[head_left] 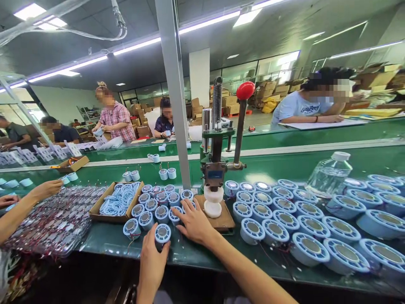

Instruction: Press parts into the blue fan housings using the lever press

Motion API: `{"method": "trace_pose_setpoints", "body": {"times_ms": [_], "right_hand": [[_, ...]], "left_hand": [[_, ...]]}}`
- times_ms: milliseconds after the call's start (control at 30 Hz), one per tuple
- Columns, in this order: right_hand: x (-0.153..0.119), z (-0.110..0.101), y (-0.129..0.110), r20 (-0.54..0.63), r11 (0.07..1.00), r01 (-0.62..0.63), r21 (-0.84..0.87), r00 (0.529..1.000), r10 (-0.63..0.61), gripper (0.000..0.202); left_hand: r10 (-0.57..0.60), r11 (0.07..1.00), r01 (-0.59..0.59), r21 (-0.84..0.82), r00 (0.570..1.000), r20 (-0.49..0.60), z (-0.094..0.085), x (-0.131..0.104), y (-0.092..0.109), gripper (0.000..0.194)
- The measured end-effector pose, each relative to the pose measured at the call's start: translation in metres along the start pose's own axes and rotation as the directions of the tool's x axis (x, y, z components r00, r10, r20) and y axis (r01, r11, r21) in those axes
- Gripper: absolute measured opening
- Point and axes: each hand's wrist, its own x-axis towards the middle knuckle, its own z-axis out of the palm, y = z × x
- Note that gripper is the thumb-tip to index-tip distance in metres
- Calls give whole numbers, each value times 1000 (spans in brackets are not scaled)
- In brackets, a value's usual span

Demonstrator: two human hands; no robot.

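Note:
Near the front edge of the green bench, my left hand (154, 253) is wrapped round a round blue part with a grey disc face (163, 233). My right hand (196, 222) has its fingers spread over the right side of a group of similar blue parts (162, 213); its fingertips touch one or two of them, and its palm faces down. Just beyond my right hand stands a hand press (215, 173) with a red knob (245, 90), its white upper and lower blocks close together over a brown base board (224, 214).
A cardboard box of blue rings (118, 200) stands left of the parts. Many blue parts (283, 217) and a clear bottle (330, 174) fill the right side. At the left, a co-worker's hand (47, 190) reaches over wired pieces (57, 219). Several people sit or stand across the bench.

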Motion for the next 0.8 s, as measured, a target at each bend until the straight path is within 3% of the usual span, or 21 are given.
{"method": "trace_pose_setpoints", "body": {"times_ms": [167,267,433,600,700,800], "right_hand": [[-3,-7,-7,42,1000,-8,-21,999,9,62],[-15,-15,-21,106,1000,-25,14,994,24,68],[-20,-30,-33,311,989,-98,111,948,59,83],[-13,-30,-28,333,990,-119,76,939,87,101],[-11,-27,-23,315,996,-79,44,947,62,90],[-11,-28,-22,283,995,-95,25,955,84,76]], "left_hand": [[68,998,-68,-2,997,24,6,-2,0,51],[81,997,-80,-10,991,109,-1,-5,-1,54],[150,988,-135,-69,943,296,-3,-8,12,70],[240,970,-201,-137,882,405,-2,-6,21,86],[254,967,-220,-126,844,472,-22,8,20,92],[271,962,-261,-80,882,387,-58,35,20,73]]}}
